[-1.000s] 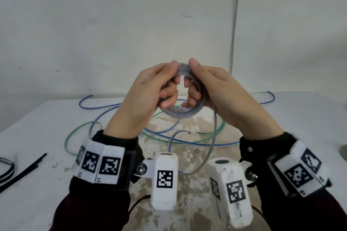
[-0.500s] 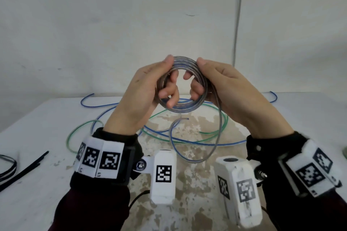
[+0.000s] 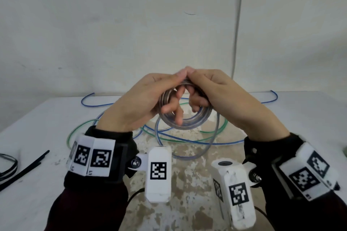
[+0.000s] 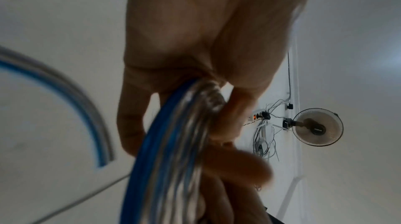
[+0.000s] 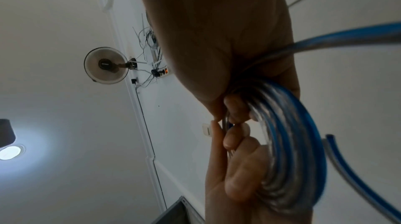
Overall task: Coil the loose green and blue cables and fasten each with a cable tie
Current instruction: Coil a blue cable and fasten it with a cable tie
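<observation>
Both hands hold a small coil of blue-striped clear cable up above the table. My left hand grips the coil's left side, fingers curled through the ring. My right hand grips the right side, and the thumbs meet at the top. The coil runs through the left fingers in the left wrist view, and its stacked loops show in the right wrist view. A loose tail hangs down from the coil in a loop. A green cable and another blue cable lie loose on the table.
Black cable ties lie at the left edge of the white table, beside a dark cable loop. The table's middle has worn brown patches. A wall stands close behind.
The hands rose, then came down and drew together, so the thumbs now meet over the coil. The hanging tail has swung with them.
</observation>
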A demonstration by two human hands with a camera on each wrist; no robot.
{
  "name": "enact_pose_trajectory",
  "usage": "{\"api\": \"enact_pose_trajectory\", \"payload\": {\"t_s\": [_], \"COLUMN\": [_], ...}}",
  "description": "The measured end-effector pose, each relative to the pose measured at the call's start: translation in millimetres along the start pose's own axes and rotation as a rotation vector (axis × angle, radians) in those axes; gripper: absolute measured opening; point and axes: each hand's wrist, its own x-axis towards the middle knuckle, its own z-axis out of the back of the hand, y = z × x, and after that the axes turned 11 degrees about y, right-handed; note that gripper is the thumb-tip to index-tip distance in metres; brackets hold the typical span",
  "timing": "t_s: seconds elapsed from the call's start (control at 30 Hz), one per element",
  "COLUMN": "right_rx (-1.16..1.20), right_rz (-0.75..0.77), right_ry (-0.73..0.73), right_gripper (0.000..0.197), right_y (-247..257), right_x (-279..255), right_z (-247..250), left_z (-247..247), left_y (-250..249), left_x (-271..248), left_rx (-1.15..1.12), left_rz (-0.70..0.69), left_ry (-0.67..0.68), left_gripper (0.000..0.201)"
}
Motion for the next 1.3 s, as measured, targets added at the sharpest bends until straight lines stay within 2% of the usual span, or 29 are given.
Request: {"api": "enact_pose_trajectory", "payload": {"t_s": [0.1, 0.23, 0.3, 0.4, 0.47, 0.67, 0.73, 0.8, 0.9, 0.93, 1.0, 1.07, 1.17, 1.23, 1.3], "right_rx": [-0.001, 0.185, 0.244, 0.201, 0.136, 0.213, 0.204, 0.176, 0.095, 0.082, 0.115, 0.180, 0.279, 0.273, 0.208], "right_rz": [-0.014, -0.013, -0.026, -0.011, -0.020, 0.014, 0.037, 0.038, 0.018, 0.015, 0.019, 0.025, 0.005, 0.013, 0.005], "right_ry": [-0.052, -0.133, -0.108, -0.064, -0.049, -0.120, -0.109, -0.080, -0.032, -0.021, -0.052, -0.106, -0.089, -0.075, -0.038], "right_gripper": [0.041, 0.044, 0.043, 0.042, 0.042, 0.041, 0.040, 0.039, 0.038, 0.037, 0.039, 0.043, 0.047, 0.046, 0.046], "right_y": [0, 2, 2, 1, 2, 2, 0, -1, -3, -3, -3, -1, 2, 4, 4], "right_x": [2, 3, 2, 0, 0, 3, 2, 2, 1, 1, 2, 3, 2, 0, -2], "right_z": [-3, 3, 7, 7, 3, 3, 5, 8, 9, 7, 4, 4, 8, 10, 11], "left_z": [-3, -10, -8, -5, -5, -9, -5, -1, 0, -1, -4, -7, -10, -8, -5], "left_y": [1, 2, 2, 2, 3, 6, 7, 6, 2, 1, 0, 2, 5, 7, 7], "left_x": [2, 8, 10, 8, 6, 13, 13, 11, 4, 2, 3, 7, 11, 12, 9], "left_rx": [0.042, -0.032, -0.089, -0.111, -0.086, -0.122, -0.158, -0.170, -0.080, -0.034, 0.004, -0.025, -0.098, -0.105, -0.102], "left_rz": [-0.048, -0.180, -0.207, -0.124, -0.096, -0.260, -0.272, -0.193, -0.054, -0.048, -0.087, -0.161, -0.248, -0.226, -0.161], "left_ry": [-0.081, -0.219, -0.222, -0.112, -0.089, -0.286, -0.307, -0.227, -0.032, -0.019, -0.075, -0.148, -0.198, -0.140, -0.016], "left_gripper": [0.039, 0.040, 0.039, 0.039, 0.038, 0.038, 0.039, 0.040, 0.038, 0.037, 0.037, 0.039, 0.038, 0.037, 0.035]}}
